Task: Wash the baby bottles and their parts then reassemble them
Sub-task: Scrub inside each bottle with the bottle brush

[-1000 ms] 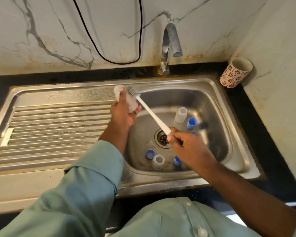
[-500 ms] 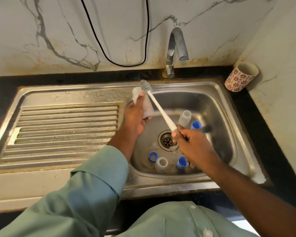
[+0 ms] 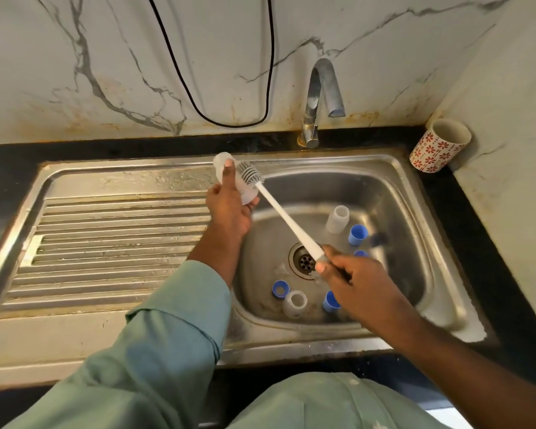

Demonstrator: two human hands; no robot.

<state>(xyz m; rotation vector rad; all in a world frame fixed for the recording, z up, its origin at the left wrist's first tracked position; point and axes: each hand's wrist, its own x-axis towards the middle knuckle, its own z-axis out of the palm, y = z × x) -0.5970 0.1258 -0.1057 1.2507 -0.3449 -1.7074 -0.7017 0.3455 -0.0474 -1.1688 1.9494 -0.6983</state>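
Item: translucent white plastic baby bottle (image 3: 240, 184), gripped in the left hand (image 3: 229, 209), fingers wrapped round its body, thumb lying along it; held over the far left rim of the stainless steel sink basin (image 3: 415, 193), tilted, its long axis running from near right to far left. Item: white long-handled bottle brush with grey bristle head (image 3: 285, 218), gripped at the handle end in the right hand (image 3: 353, 280), fingers curled round it. The brush's long axis slants from the right hand, near and right, up to the bottle, far and left; the bristle head lies against the bottle's right side, outside it. Judged step: scrubbing; which end is the mouth cannot be told. Basin contents: upright translucent bottle (image 3: 337, 218) at far right; second translucent bottle (image 3: 294, 303) at near centre, open end up; blue plastic rings or caps at near left (image 3: 280, 288), near centre (image 3: 331, 301) and far right (image 3: 357, 234); central drain (image 3: 304, 261). Tap (image 3: 321, 100) shows no running water.
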